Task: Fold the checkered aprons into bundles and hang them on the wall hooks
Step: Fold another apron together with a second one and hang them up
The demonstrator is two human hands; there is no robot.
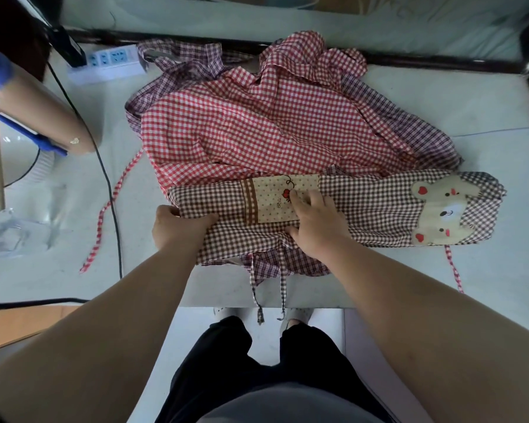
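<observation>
Left hand (177,230), right hand (315,224) on brown apron (364,203) atop red apron (257,123)

A pale table (440,111) carries a white power strip (110,61) and black cable (104,178); wooden floor (28,322) lies below left.

Wide open over the bare table (486,102) right of the apron heap (257,123). Room too along the near right edge, past one thin red tie (454,270). Tighter on the left: crossed by a black cable (104,175) and a loose red strap (100,230), crowded by another person's forearm (34,111) and crumpled clear plastic (16,233). Front middle filled by the folded brown apron (364,206), gripped at its left end by the left hand (177,227), pressed flat by the right hand (315,221).
</observation>
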